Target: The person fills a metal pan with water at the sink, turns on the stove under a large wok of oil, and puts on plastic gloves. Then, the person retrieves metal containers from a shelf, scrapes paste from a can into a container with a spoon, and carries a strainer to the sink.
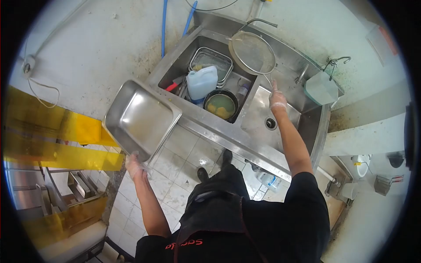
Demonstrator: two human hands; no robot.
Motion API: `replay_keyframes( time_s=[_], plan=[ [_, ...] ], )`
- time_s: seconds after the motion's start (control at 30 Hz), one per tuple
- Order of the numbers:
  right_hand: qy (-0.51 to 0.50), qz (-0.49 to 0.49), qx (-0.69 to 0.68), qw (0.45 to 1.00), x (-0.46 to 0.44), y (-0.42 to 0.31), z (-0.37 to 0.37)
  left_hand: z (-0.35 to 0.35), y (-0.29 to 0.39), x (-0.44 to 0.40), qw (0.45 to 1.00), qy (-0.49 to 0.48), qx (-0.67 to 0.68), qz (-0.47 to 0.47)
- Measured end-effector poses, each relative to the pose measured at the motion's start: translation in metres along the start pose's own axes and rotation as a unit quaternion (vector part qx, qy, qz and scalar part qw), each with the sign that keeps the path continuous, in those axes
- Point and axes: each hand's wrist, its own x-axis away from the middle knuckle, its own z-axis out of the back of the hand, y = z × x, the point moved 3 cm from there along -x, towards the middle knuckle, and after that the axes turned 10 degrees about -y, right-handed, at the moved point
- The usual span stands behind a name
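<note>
My left hand [135, 165], in a clear glove, grips the near corner of a deep steel pan [141, 117], which is tilted beside the sink's left edge. My right hand [277, 100], gloved too, is closed on the handle of a round mesh strainer [252, 52] above the divider between the two basins. The left basin holds a pale blue jug [202, 82], a black pot [220, 105] with cloudy liquid and yellow pieces, and a rectangular steel container [211, 65]. Below my right hand lies the right basin's drain [271, 123].
A faucet [302, 73] and a translucent container [321, 88] stand at the sink's right. Yellow plastic strips [66, 157] hang at the left. A plastic bottle [269, 180] is under the sink's front edge [219, 141]. Tiled floor [182, 144] surrounds my feet.
</note>
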Motion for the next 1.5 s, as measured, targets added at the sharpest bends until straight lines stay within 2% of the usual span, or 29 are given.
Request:
replay_keyframes(
  time_s=[0.03,0.1,0.2,0.27,0.37,0.43,0.47,0.57,0.6,0.67,0.7,0.73,0.83,0.9,0.97,1.03,1.1,1.17,1.23,1.27,1.3,1.33,1.37,1.43,1.5],
  plan=[
    [0.003,-0.004,-0.006,1.0,-0.007,0.016,-0.009,0.009,-0.01,0.002,1.0,0.015,0.001,-0.003],
    [-0.048,0.013,0.075,0.996,-0.027,0.047,-0.029,0.012,-0.015,0.017,1.0,0.026,0.005,-0.007],
    [-0.097,0.063,0.092,0.989,-0.032,0.04,-0.012,0.023,-0.016,0.044,0.996,0.083,-0.031,0.03],
    [-0.068,0.079,0.069,0.992,-0.039,0.03,-0.004,0.041,-0.045,0.038,0.992,0.083,0.093,0.028],
    [-0.044,0.081,0.027,0.995,-0.024,0.024,0.002,0.054,-0.051,0.053,0.987,0.117,0.111,0.018],
    [-0.121,0.077,0.145,0.979,-0.033,0.047,-0.016,0.048,-0.028,0.074,0.985,0.158,0.068,0.016],
    [-0.053,0.159,0.173,0.971,-0.06,0.069,-0.04,0.053,-0.028,0.076,0.984,0.168,0.059,0.009],
    [-0.084,0.147,0.086,0.982,-0.046,0.03,0.027,0.074,-0.034,0.077,0.984,0.168,0.055,-0.009],
    [-0.085,0.145,0.088,0.982,-0.047,0.023,0.026,0.074,-0.031,0.08,0.984,0.164,0.067,-0.024],
    [0.033,0.133,0.012,0.991,-0.038,0.02,0.029,0.073,-0.024,0.081,0.984,0.17,0.053,-0.013],
    [0.036,0.123,0.01,0.992,-0.034,0.028,0.02,0.062,-0.013,0.08,0.984,0.175,0.046,-0.005],
    [-0.01,0.102,0.029,0.994,-0.027,0.042,0.0,0.053,-0.001,0.08,0.986,0.163,0.041,-0.005],
    [-0.089,0.061,0.061,0.992,0.015,0.083,-0.028,0.017,0.015,0.076,0.996,0.09,-0.011,0.019],
    [-0.131,0.045,0.07,0.988,0.066,0.091,-0.04,-0.01,0.016,0.07,0.997,-0.074,-0.002,0.004],
    [-0.079,-0.006,0.009,0.997,0.117,0.096,-0.034,-0.065,0.031,0.091,0.985,-0.144,-0.01,0.091],
    [-0.042,-0.051,0.012,0.998,0.173,0.128,-0.054,-0.103,-0.002,0.091,0.962,-0.228,0.004,0.148],
    [-0.017,-0.094,-0.066,0.993,0.23,0.174,-0.088,-0.168,0.008,0.135,0.925,-0.323,0.019,0.202],
    [0.052,-0.148,-0.15,0.976,0.299,0.196,-0.106,-0.211,-0.019,0.16,0.882,-0.399,-0.021,0.25],
    [0.229,-0.165,-0.279,0.918,0.347,0.221,-0.13,-0.263,-0.018,0.211,0.852,-0.42,-0.083,0.3],
    [0.164,-0.306,-0.295,0.89,0.354,0.202,-0.079,-0.286,-0.03,0.23,0.841,-0.428,-0.087,0.32],
    [0.182,-0.347,-0.288,0.874,0.364,0.219,-0.083,-0.312,-0.046,0.248,0.829,-0.436,-0.087,0.34],
    [0.203,-0.421,-0.352,0.811,0.368,0.238,-0.088,-0.336,-0.065,0.262,0.822,-0.438,-0.097,0.352],
    [0.196,-0.421,-0.353,0.812,0.368,0.255,-0.091,-0.36,-0.087,0.275,0.813,-0.44,-0.109,0.364],
    [0.294,-0.437,-0.376,0.763,0.374,0.299,-0.095,-0.415,-0.129,0.297,0.817,-0.424,-0.08,0.382],
    [0.302,-0.444,-0.392,0.747,0.378,0.343,-0.108,-0.468,-0.173,0.314,0.828,-0.397,-0.088,0.386]
  ],
)
